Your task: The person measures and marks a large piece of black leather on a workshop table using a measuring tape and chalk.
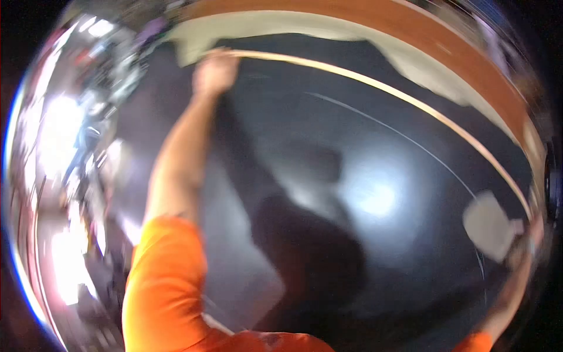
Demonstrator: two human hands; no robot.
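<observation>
A large, dark, smooth sheet [305, 129] spreads in front of me, with an uneven far edge. Across its far side runs a long, thin, pale strip [375, 83], which looks bowed through the wide lens. At its far left end my left hand [216, 71] has its fingers closed on it. My right hand [532, 233] is at the strip's other end by the right margin; blur hides its fingers. Just left of that hand lies a flat, pale, rounded piece [488, 226] on the sheet. A thin light line [381, 120] marks the sheet nearer to me, roughly along the strip.
Beyond the dark sheet's ragged edge shows a cream surface [258, 24], bordered by a brown band [328, 10]. Bright, blurred clutter [76, 146] fills the left side. My shadow [305, 234] falls over the middle of the sheet.
</observation>
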